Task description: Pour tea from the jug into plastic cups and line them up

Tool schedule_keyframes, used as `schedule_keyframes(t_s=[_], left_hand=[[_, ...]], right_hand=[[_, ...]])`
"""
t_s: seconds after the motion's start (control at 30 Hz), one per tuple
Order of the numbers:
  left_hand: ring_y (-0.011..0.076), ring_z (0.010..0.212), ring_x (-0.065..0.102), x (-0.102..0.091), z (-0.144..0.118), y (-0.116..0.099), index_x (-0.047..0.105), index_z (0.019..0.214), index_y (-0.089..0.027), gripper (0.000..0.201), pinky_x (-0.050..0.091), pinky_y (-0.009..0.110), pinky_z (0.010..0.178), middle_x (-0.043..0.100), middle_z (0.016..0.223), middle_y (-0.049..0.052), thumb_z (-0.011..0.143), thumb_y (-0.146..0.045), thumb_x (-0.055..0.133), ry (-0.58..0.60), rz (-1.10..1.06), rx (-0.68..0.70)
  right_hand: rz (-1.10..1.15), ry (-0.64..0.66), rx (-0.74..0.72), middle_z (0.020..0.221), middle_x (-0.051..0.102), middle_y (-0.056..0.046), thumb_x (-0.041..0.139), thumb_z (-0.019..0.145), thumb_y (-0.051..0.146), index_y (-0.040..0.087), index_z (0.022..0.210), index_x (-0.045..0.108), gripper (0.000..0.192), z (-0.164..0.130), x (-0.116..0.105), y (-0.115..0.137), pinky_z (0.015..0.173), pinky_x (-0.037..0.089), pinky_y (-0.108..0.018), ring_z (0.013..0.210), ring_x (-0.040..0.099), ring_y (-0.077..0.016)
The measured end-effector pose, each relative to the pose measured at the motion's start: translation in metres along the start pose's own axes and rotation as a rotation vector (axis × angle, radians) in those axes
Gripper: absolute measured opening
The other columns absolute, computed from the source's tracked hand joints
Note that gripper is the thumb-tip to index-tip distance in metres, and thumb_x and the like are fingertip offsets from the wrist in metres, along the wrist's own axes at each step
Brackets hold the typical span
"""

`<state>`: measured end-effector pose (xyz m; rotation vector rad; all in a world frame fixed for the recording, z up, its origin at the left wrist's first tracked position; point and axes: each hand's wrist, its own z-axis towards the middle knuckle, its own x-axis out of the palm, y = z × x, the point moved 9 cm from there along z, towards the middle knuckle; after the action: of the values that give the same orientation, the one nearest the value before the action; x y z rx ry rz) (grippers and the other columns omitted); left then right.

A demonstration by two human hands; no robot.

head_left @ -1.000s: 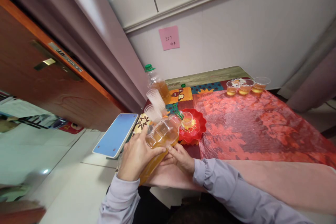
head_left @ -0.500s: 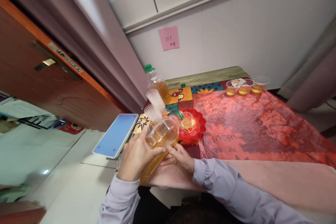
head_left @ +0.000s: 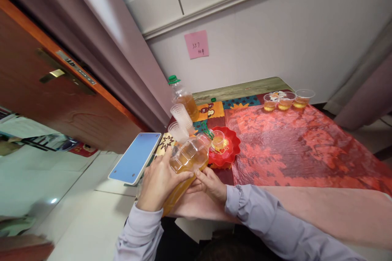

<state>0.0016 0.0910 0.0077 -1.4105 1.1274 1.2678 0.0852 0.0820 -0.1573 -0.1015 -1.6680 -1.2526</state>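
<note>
A large clear plastic bottle (head_left: 191,155) of amber liquid lies tilted between my hands, its uncapped-looking neck pointing away to the right. My left hand (head_left: 161,179) is wrapped around its left side, and my right hand (head_left: 210,183) grips it from the right. Just beyond the bottle's mouth, a clear plastic cup (head_left: 218,140) stands on a red scalloped plate (head_left: 234,153). At the neck shows a green handle ring (head_left: 207,130). Whether liquid is flowing I cannot tell. Two stacks of empty clear cups (head_left: 181,116) lean beyond the bottle.
Another bottle (head_left: 186,100) with a green cap stands at the back left, near a loose green cap (head_left: 213,99). Three filled cups (head_left: 286,101) line the back right. A blue-topped stool (head_left: 134,158) is beside the table (head_left: 300,147), near a wooden door (head_left: 61,89).
</note>
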Motion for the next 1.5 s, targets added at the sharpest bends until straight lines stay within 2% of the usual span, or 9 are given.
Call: schedule_keyframes(t_s=[0.2, 0.43, 0.53, 0.73, 1.0, 1.1, 1.23, 1.37, 1.5], left_hand=[[0.0356, 0.122, 0.067, 0.002, 0.001, 0.001, 0.042, 0.155, -0.024, 0.091, 0.052, 0.044, 0.096, 0.07, 0.134, 0.014, 0.077, -0.055, 0.078, -0.003, -0.016, 0.001], [0.0338, 0.14, 0.057, 0.013, 0.0, 0.02, 0.043, 0.157, -0.021, 0.099, 0.048, 0.045, 0.114, 0.058, 0.154, 0.016, 0.072, -0.056, 0.082, -0.093, -0.152, 0.053], [0.0312, 0.141, 0.057, 0.02, -0.002, 0.031, 0.045, 0.155, -0.022, 0.099, 0.046, 0.044, 0.117, 0.059, 0.154, 0.013, 0.071, -0.062, 0.081, -0.169, -0.262, 0.117], [0.0361, 0.137, 0.06, 0.035, -0.015, 0.063, 0.048, 0.154, -0.016, 0.112, 0.046, 0.049, 0.119, 0.06, 0.152, 0.018, 0.065, -0.078, 0.077, -0.387, -0.414, 0.11], [0.0347, 0.135, 0.062, 0.044, -0.043, 0.089, 0.046, 0.158, -0.022, 0.104, 0.047, 0.046, 0.119, 0.06, 0.153, 0.013, 0.071, -0.073, 0.075, -0.54, -0.51, 0.06], [0.0353, 0.134, 0.062, 0.045, -0.046, 0.086, 0.046, 0.158, -0.022, 0.104, 0.047, 0.047, 0.118, 0.061, 0.151, 0.015, 0.072, -0.073, 0.076, -0.588, -0.491, 0.092], [0.0351, 0.13, 0.065, 0.042, -0.05, 0.078, 0.045, 0.158, -0.021, 0.102, 0.05, 0.048, 0.114, 0.065, 0.146, 0.017, 0.075, -0.073, 0.074, -0.662, -0.443, 0.16], [0.0351, 0.129, 0.066, 0.043, -0.053, 0.076, 0.044, 0.158, -0.02, 0.102, 0.052, 0.049, 0.112, 0.064, 0.146, 0.018, 0.076, -0.073, 0.073, -0.668, -0.449, 0.188], [0.0353, 0.13, 0.065, 0.042, -0.055, 0.078, 0.045, 0.157, -0.019, 0.106, 0.053, 0.048, 0.111, 0.064, 0.146, 0.018, 0.073, -0.077, 0.073, -0.673, -0.471, 0.175]], right_hand=[[-0.002, -0.004, -0.008, 0.119, 0.072, -0.01, 0.076, 0.086, 0.066, 0.021, 0.139, 0.054, 0.073, -0.001, 0.001, 0.003, 0.083, 0.065, -0.04, 0.095, 0.076, -0.0216], [-0.054, -0.046, -0.041, 0.129, 0.069, -0.011, 0.078, 0.084, 0.065, 0.023, 0.134, 0.056, 0.069, -0.002, -0.002, 0.007, 0.083, 0.065, -0.04, 0.098, 0.075, -0.0225], [-0.091, -0.05, -0.068, 0.135, 0.066, -0.011, 0.078, 0.084, 0.065, 0.025, 0.137, 0.053, 0.071, -0.001, -0.004, 0.009, 0.086, 0.065, -0.043, 0.108, 0.073, -0.0257], [-0.203, 0.001, -0.108, 0.132, 0.066, -0.01, 0.081, 0.08, 0.065, 0.026, 0.135, 0.053, 0.073, 0.003, -0.006, 0.013, 0.089, 0.065, -0.047, 0.117, 0.069, -0.0304], [-0.314, 0.161, -0.213, 0.131, 0.067, -0.008, 0.082, 0.084, 0.058, 0.029, 0.151, 0.044, 0.083, 0.003, 0.012, 0.016, 0.099, 0.06, -0.044, 0.111, 0.072, -0.0244], [-0.44, 0.164, -0.265, 0.126, 0.07, -0.009, 0.08, 0.085, 0.058, 0.025, 0.149, 0.045, 0.08, 0.006, 0.005, 0.011, 0.101, 0.058, -0.045, 0.111, 0.073, -0.0249], [-0.653, 0.023, -0.345, 0.116, 0.073, -0.009, 0.075, 0.087, 0.061, 0.024, 0.141, 0.053, 0.069, -0.001, -0.007, 0.022, 0.09, 0.062, -0.041, 0.101, 0.075, -0.0242], [-1.09, -0.102, -0.363, 0.1, 0.077, -0.006, 0.07, 0.094, 0.045, 0.023, 0.123, 0.067, 0.036, -0.029, -0.002, 0.048, 0.078, 0.061, -0.034, 0.086, 0.075, -0.0214], [-1.487, -0.209, -0.403, 0.098, 0.081, -0.005, 0.07, 0.093, 0.034, 0.026, 0.107, 0.075, 0.017, -0.058, -0.005, 0.09, 0.074, 0.059, -0.032, 0.082, 0.076, -0.021]])
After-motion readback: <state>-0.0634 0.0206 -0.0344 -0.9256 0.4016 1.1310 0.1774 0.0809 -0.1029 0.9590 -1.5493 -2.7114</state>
